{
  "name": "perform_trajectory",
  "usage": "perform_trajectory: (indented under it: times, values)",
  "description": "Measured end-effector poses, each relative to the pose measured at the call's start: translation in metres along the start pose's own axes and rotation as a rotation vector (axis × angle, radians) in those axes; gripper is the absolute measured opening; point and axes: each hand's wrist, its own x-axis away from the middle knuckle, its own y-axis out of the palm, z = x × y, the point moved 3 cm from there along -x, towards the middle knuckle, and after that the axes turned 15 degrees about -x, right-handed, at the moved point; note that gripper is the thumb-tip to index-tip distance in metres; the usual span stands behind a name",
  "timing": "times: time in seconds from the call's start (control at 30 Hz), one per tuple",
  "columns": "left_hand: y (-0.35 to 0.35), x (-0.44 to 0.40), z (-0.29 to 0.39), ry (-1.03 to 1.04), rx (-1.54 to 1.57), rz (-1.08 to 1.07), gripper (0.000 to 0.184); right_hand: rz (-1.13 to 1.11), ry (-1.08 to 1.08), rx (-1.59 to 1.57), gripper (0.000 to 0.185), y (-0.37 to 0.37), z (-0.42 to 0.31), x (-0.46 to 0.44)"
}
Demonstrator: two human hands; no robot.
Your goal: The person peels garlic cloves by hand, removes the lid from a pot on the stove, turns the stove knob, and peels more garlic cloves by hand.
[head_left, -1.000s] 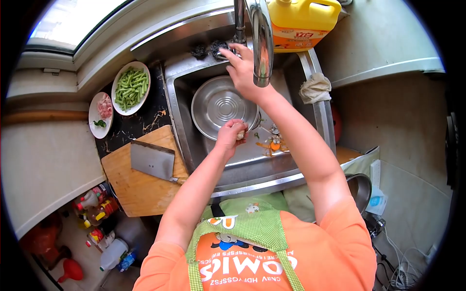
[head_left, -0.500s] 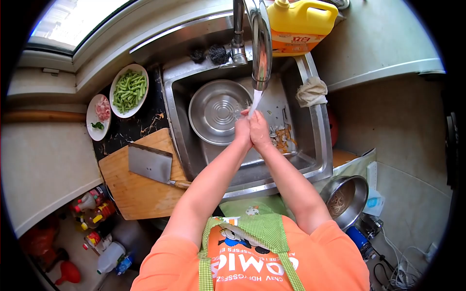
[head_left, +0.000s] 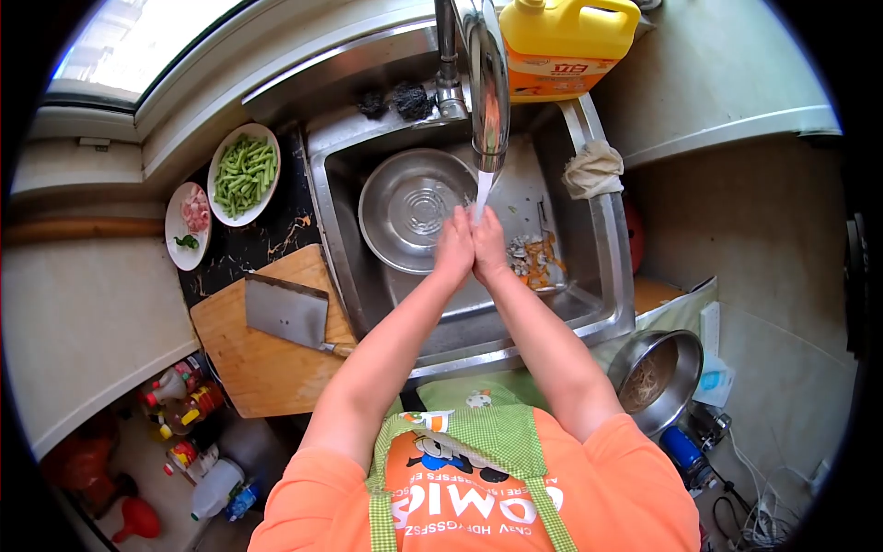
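Water runs from the faucet (head_left: 489, 138) onto my two hands, which are pressed together over the sink (head_left: 589, 267). My left hand (head_left: 452, 244) and my right hand (head_left: 488, 241) are cupped side by side, fingers closed; what lies between them is too small and hidden to make out. Just left of them, in the sink, sits a round steel basin (head_left: 391, 216) with water in it. Peelings and scraps (head_left: 536, 262) lie on the sink floor to the right of my hands.
A cleaver (head_left: 287, 308) rests on the wooden board (head_left: 248, 373) at the left. Behind it are plates of green beans (head_left: 245, 177) and of meat (head_left: 195, 210). A yellow jug (head_left: 568, 46) stands behind the sink, a cloth (head_left: 593, 170) on its right rim. A steel bowl (head_left: 676, 396) is at the lower right.
My right hand has come down from behind the faucet to join my left hand. Water now flows from the faucet; one second ago none was visible.
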Motion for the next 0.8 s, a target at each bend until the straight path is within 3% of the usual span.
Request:
perform_trajectory:
  times: [0.03,0.07,0.13,0.17,0.2,0.27,0.3,0.33,0.4,0.43,0.5,0.53,0.6,0.67,0.73,0.8]
  values:
    - [-0.002,0.011,0.008,-0.060,-0.269,0.047,0.043,0.130,0.054,0.038,0.032,-0.011,0.001,-0.010]
    - [-0.002,0.014,0.006,-0.063,-0.269,0.048,0.043,0.129,0.057,0.038,0.032,-0.014,0.004,-0.021]
    - [-0.004,0.020,0.015,0.201,-0.307,0.056,0.035,0.355,0.469,-0.392,0.036,-0.012,0.007,-0.028]
    - [-0.011,0.026,0.016,0.135,-0.390,-0.069,0.034,0.327,0.645,-0.506,0.033,-0.010,-0.003,-0.027]
    - [-0.017,0.032,0.011,0.134,-0.389,-0.067,0.034,0.325,0.647,-0.504,0.033,-0.008,-0.014,-0.028]
    - [-0.028,0.045,0.012,0.495,-1.128,0.296,0.035,0.422,0.710,-0.703,0.024,-0.009,-0.024,-0.029]
    - [-0.032,0.040,0.012,0.397,-1.078,0.204,0.036,0.402,0.756,-0.708,0.012,-0.016,-0.017,-0.033]
    - [-0.033,0.028,0.004,0.397,-1.078,0.204,0.036,0.402,0.755,-0.708,0.012,-0.020,-0.008,-0.032]
    - [-0.033,0.004,-0.011,0.267,-0.430,-0.004,0.037,0.168,0.625,-0.482,0.011,-0.021,-0.006,-0.026]
    - [-0.029,0.002,-0.008,0.268,-0.429,-0.002,0.037,0.153,0.603,-0.378,0.010,-0.018,-0.007,-0.020]
    - [-0.031,0.003,0.001,0.027,-0.180,0.286,0.032,0.098,0.636,-0.274,0.008,-0.006,-0.019,-0.008]
    - [-0.037,0.002,0.014,0.029,-0.180,0.290,0.032,0.042,0.668,-0.169,0.007,0.000,-0.023,-0.004]
    - [-0.029,-0.004,0.028,-0.305,0.360,-0.285,0.030,-0.021,0.695,-0.195,0.010,0.003,-0.015,-0.001]
    - [-0.022,-0.012,0.039,-0.260,0.344,-0.305,0.029,0.021,0.653,-0.457,0.012,0.002,-0.009,-0.001]
    - [-0.023,-0.022,0.053,-0.064,0.067,-0.194,0.030,0.062,0.665,-0.561,0.012,0.010,-0.013,0.000]
    - [-0.033,-0.061,0.038,0.159,-0.034,0.085,0.028,0.100,0.676,-0.667,0.013,0.020,-0.021,0.002]
